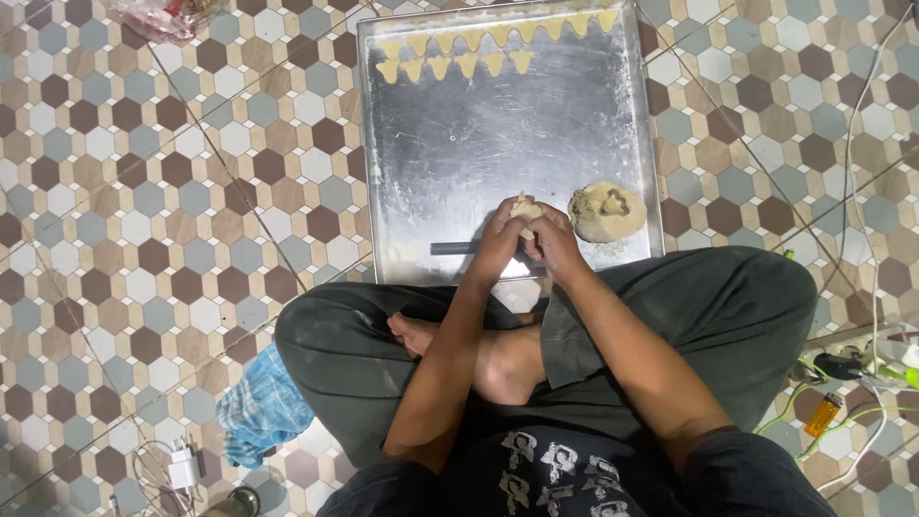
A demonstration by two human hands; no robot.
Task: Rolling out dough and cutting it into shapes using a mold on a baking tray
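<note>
Both hands, left hand and right hand, pinch a dough piece, mostly hidden by fingers.

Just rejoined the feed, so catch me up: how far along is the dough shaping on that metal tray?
Done: two rows of small triangular pieces along the far edge of the tray. In hand: the left hand and right hand pinch a small dough piece together. Left: the dough lump beside them, and most of the tray is bare.

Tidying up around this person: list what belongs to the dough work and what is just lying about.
In use: small dough piece between left hand and right hand; dough lump; metal tray; shaped triangles; dark strip.
Lying about: blue cloth; charger; cables; lighter.
</note>
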